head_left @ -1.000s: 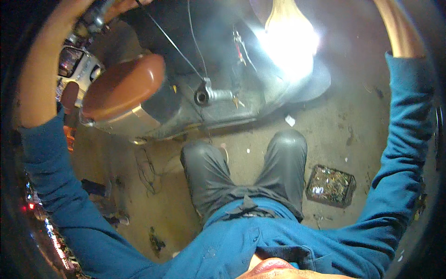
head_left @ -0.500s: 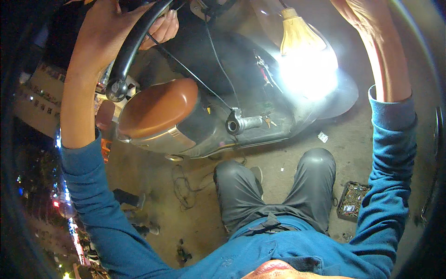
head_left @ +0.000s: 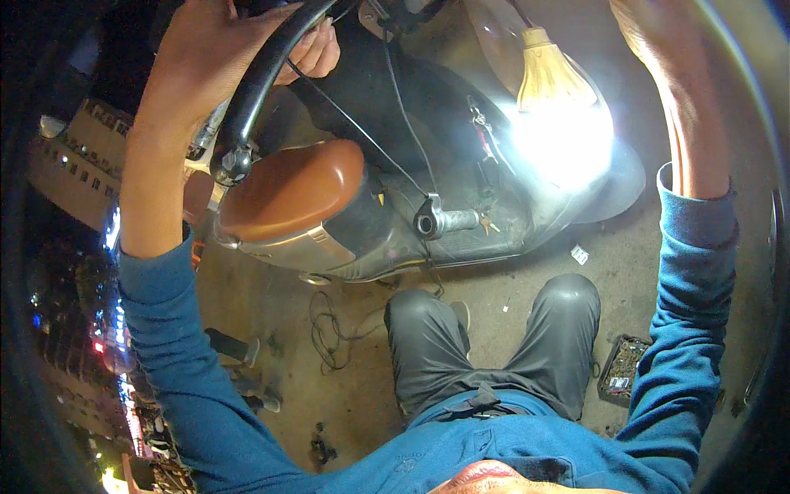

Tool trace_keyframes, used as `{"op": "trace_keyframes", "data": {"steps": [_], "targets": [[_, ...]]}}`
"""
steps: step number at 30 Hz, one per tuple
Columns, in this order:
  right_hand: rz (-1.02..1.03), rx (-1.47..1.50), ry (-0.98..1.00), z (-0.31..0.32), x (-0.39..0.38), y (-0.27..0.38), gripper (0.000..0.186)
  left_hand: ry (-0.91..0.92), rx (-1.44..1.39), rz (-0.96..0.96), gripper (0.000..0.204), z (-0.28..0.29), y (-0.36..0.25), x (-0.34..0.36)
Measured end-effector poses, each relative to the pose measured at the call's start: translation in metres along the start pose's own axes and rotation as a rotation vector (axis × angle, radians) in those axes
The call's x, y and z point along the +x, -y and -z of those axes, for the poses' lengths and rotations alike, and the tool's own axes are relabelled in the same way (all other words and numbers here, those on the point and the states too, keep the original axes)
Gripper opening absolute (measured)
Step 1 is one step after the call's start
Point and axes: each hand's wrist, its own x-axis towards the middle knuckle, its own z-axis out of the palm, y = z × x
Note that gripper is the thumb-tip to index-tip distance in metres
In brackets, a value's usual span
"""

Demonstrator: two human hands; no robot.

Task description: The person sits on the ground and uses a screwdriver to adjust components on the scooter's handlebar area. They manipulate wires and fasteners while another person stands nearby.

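At the upper left, my left hand reaches behind a black handlebar tube. Its fingers are curled on the tube's far side, near a thin black cable; what they hold is hidden. My right hand is raised at the top right, its fingers cut off by the picture's edge. Two cables run down to a metal grip tube with a round clamp, hanging in front of a scooter with a brown seat. A few keys show beside the tube's end.
A glaring lamp with a yellowish base hangs between my arms. A tray of small parts stands on the ground by my right knee. Loose cord lies left of my legs. Buildings and coloured lights show at the far left.
The view has shifted slightly, so the scooter, lamp and handlebar sit a little further right. My left hand stays behind the handlebar, and my right arm remains raised.
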Motion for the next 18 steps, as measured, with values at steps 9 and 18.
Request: {"op": "trace_keyframes", "data": {"steps": [9, 18], "targets": [[-0.025, -0.034, 0.012, -0.002, -0.006, 0.018, 0.025, 0.238, -0.147, 0.009, 0.008, 0.013, -0.004, 0.008], [0.593, -0.644, 0.177, 0.025, 0.017, -0.021, 0.018, 0.148, -0.034, -0.009, 0.01, 0.009, 0.0, 0.006]]}}
